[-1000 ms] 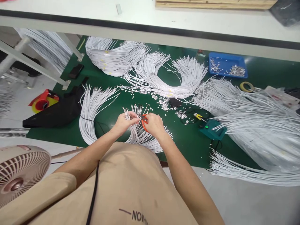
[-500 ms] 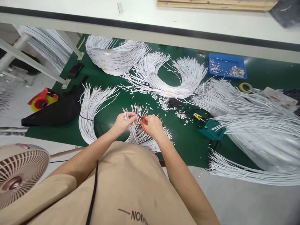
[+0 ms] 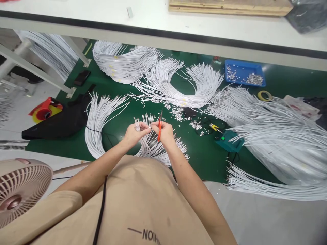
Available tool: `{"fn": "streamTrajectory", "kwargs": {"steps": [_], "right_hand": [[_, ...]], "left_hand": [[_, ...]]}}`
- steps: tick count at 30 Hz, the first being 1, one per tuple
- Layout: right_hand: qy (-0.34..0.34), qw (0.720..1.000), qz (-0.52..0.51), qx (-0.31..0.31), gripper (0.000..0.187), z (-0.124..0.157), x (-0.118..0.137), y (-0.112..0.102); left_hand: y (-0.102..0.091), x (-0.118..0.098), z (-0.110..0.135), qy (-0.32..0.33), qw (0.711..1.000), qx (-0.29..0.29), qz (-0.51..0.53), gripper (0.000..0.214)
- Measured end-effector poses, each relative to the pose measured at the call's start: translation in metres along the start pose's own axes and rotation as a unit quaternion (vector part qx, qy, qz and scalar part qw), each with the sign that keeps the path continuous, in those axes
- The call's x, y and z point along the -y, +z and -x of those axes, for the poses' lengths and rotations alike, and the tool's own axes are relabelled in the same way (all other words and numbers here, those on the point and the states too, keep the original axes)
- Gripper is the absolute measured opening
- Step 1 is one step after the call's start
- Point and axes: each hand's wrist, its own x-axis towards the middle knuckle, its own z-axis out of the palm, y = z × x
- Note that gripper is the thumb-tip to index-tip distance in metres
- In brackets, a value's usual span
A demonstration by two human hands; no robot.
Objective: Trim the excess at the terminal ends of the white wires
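One pair of red-handled snips [image 3: 159, 130], one blue tray [image 3: 244, 68], one loose tape roll [image 3: 260, 96], one red tape dispenser [image 3: 46, 109], one green box [image 3: 231, 142] and one fan [image 3: 22, 187] show. White wires [image 3: 178, 97] number many (too packed for a count), and the small silvery pieces [image 3: 177, 113] are likewise uncountable.

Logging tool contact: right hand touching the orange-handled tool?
Touching. The head view shows the right hand holding the orange-handled tool, with no gap between them.

Wire bundles [image 3: 95, 131] on the table [image 3: 201, 165], tape dispenser [image 3: 48, 109] far left, tray [image 3: 242, 70] back right
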Motion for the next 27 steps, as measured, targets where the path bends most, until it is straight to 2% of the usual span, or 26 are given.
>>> {"fn": "streamTrajectory", "kwargs": {"steps": [3,6,8,13,17,21,25,27], "right_hand": [[0.06,0.994,-0.095,-0.003,0.011,0.003,-0.005,0.005],[0.14,0.962,-0.234,0.01,0.016,0.006,-0.011,0.013],[0.163,0.945,-0.282,0.0,0.018,0.009,-0.012,0.018],[0.109,0.966,-0.215,-0.089,0.009,0.012,-0.013,0.026],[0.142,0.959,-0.206,-0.135,0.01,0.009,-0.022,0.022],[0.101,0.973,-0.195,-0.073,0.019,0.011,-0.023,0.016],[0.038,0.989,-0.12,-0.074,0.023,0.016,-0.015,0.013],[0.016,0.992,-0.116,-0.045,0.025,0.016,-0.011,0.013]], "left_hand": [[0.0,0.004,0.0,0.011,0.999,0.002,0.04,0.032],[0.0,0.006,0.001,0.008,0.996,0.018,0.083,0.038],[-0.001,0.006,0.001,0.006,0.994,0.026,0.104,0.042],[-0.002,-0.002,0.0,0.013,0.998,0.015,0.054,0.035],[-0.001,-0.005,0.004,-0.023,0.993,0.107,0.052,0.026],[-0.006,0.002,0.001,-0.051,0.986,0.088,0.131,0.031],[-0.011,0.006,-0.005,-0.055,0.984,0.078,0.153,0.036],[-0.01,0.005,-0.006,-0.054,0.984,0.075,0.154,0.037]]}}
